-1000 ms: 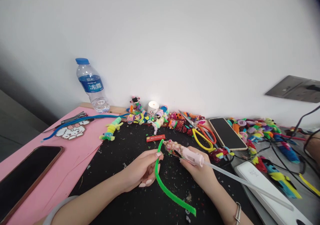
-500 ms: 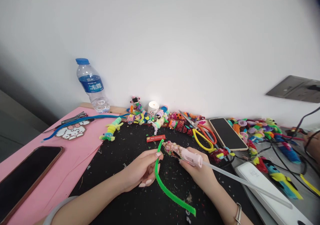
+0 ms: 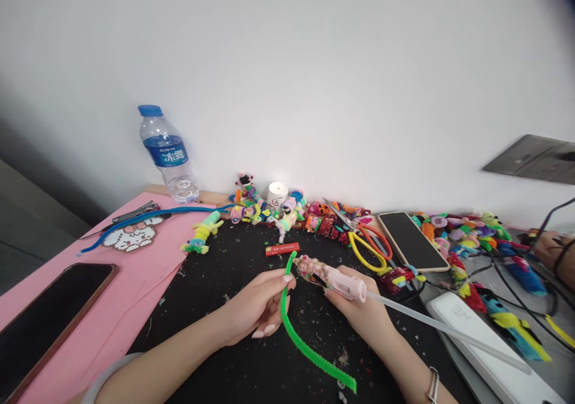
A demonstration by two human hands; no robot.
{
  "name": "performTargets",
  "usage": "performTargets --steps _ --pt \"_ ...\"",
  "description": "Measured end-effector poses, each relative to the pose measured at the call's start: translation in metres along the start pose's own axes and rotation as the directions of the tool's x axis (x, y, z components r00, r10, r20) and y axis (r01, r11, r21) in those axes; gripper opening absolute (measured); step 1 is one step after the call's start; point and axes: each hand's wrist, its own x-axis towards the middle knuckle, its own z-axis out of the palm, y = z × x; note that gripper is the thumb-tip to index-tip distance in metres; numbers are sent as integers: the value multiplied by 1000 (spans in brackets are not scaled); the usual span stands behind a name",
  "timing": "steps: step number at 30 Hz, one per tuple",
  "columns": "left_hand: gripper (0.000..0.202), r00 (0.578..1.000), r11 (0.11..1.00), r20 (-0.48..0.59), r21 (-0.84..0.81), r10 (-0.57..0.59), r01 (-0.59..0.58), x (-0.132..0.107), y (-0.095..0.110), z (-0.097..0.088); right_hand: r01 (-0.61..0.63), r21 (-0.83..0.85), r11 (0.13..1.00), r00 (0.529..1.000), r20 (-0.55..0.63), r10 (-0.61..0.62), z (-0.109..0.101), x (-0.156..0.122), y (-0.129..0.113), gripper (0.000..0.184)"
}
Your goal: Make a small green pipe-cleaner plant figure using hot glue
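My left hand [image 3: 258, 305] is closed in a pinch on a bright green pipe cleaner [image 3: 305, 344], which bends up to a tip near the glue gun and trails down to the bottom edge. My right hand [image 3: 359, 308] grips a small pink glue gun [image 3: 336, 279] whose front end is crusted with coloured fluff. A clear glue stick [image 3: 449, 332] sticks out of its back toward the right. The gun's nozzle almost touches the top of the green pipe cleaner. Both hands rest over a black mat [image 3: 233, 254] strewn with scraps.
A water bottle [image 3: 167, 152], a lit candle [image 3: 277, 193], rows of pipe-cleaner figures [image 3: 269, 209], yellow-and-orange scissors [image 3: 366, 242], a red lighter [image 3: 282, 249] and a phone [image 3: 411, 239] line the back. Another phone [image 3: 49, 320] lies on pink paper [image 3: 135, 272]. A white power strip [image 3: 485, 350] and cables sit right, where another person's hand [image 3: 550, 248] shows.
Hardly anything has changed: the glue gun's nozzle has edged slightly toward the green pipe cleaner's tip, and the view has shifted a little. The other person's hand at the right edge has come further into view.
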Motion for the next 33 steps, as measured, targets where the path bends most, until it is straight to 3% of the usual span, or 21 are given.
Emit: performTargets --steps 25,30,33 --pt "21 1000 1000 -20 -2 1 -1 1 -1 -2 23 -18 1000 999 24 -23 -3 0 -1 23" --pt "22 999 1000 -53 -16 -6 5 2 2 -2 24 -24 999 999 -23 -25 -4 1 -1 11" --pt "22 999 999 -44 -38 -13 11 1 5 1 -61 -55 997 994 -94 55 -5 1 1 8"
